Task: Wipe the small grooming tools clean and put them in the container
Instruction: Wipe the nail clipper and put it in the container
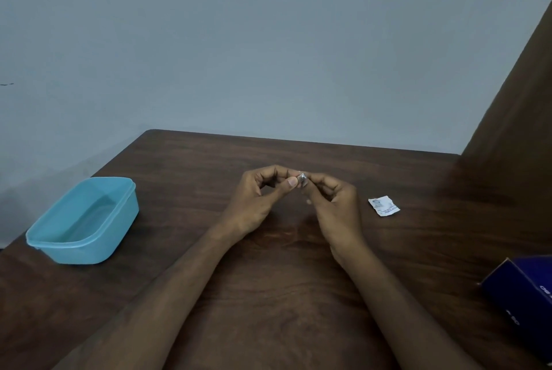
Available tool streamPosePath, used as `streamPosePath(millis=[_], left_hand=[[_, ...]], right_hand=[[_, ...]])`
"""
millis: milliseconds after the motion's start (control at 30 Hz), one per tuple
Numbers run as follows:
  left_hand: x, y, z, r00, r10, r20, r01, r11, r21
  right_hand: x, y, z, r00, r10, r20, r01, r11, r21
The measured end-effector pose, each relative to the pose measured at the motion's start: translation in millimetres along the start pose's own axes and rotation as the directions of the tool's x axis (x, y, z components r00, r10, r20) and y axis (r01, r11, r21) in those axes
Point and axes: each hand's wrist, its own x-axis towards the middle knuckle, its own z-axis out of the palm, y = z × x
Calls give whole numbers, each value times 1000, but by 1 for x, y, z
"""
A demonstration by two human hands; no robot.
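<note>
Both hands are meeting above the middle of the table, pinching one small silvery thing between their fingertips. The left hand is gripping it with thumb and curled fingers from the left side, the thumbnail facing the camera. The right hand is gripping the same thing from the right, its fingers bent in over it. The thing is too small and too covered by fingers to tell whether it is a foil packet or a metal tool. It is being held clear of the table, not touching the wood.

To the right of the hands, a small white packet with blue print is lying flat on the table, crumpled, well apart from the fingers. Far to the left of the hands, near the table's left edge, a light blue plastic container is sitting upright with no lid on it; nothing is showing inside it. At the table's near right corner, a dark blue box with white lettering is lying partly out of view. Both forearms are reaching in bare from the bottom of the view, and a grey-blue wall is standing behind the table.
</note>
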Motion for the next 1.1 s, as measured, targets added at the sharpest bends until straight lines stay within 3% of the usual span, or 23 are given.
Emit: streamPosePath(millis=[167,267,400,533,600,733,867,1100], left_hand=[[1,-2,0,999,-9,-36,10,1000,26],[3,-5,0,996,-39,-82,41,999,23],[1,-4,0,996,-43,-83,49,996,68],[2,-4,0,998,1,-56,3,997,82],[1,-5,-2,999,10,-40,-7,998,61],[1,-8,-3,999,-41,-10,42,995,92],[3,-7,0,988,-151,-29,149,987,-51],[4,-14,0,978,-195,-69,189,978,-86]], right_hand=[[3,8,-4,992,125,0,-125,987,-97],[3,4,-5,976,191,-102,-188,982,32],[1,-3,-7,964,-88,-251,59,991,-120],[-4,-6,-3,951,-305,-59,269,903,-335],[-5,-4,1,964,-266,-23,242,906,-347],[-2,0,-1,977,-197,-84,160,932,-326],[2,5,-5,981,-100,-163,40,941,-335],[-3,5,6,993,-119,13,116,923,-368]])
